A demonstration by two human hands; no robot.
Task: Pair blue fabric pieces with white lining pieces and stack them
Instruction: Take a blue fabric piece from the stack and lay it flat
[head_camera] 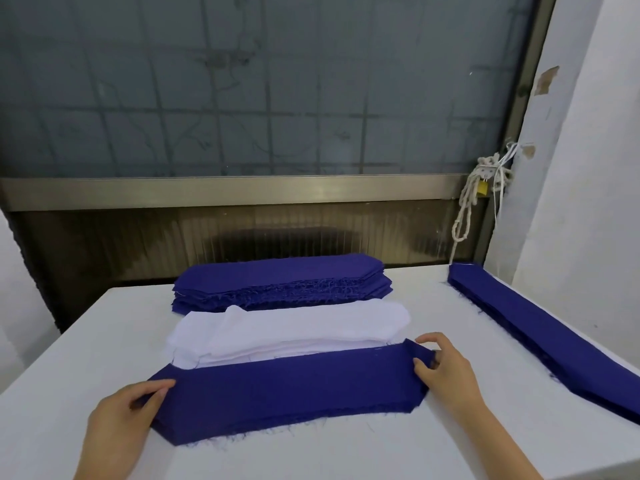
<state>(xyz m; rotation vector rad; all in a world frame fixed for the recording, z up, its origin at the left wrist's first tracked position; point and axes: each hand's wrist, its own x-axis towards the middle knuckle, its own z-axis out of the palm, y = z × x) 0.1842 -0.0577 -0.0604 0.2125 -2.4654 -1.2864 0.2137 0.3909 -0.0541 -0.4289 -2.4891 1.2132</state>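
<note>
A long blue fabric piece (287, 389) lies across the near part of the white table (346, 452). My left hand (124, 414) pinches its left end between thumb and fingers. My right hand (443, 368) pinches its right end, thumb under the cloth's folded corner. Just behind it lies a loose pile of white lining pieces (287, 330). Farther back sits a thick stack of blue pieces (280, 282) with frayed edges.
Another long stack of blue pieces (547, 330) runs along the table's right edge, next to a white wall. A glass window with a metal frame stands behind the table. A knotted white rope (467, 206) hangs at the back right corner.
</note>
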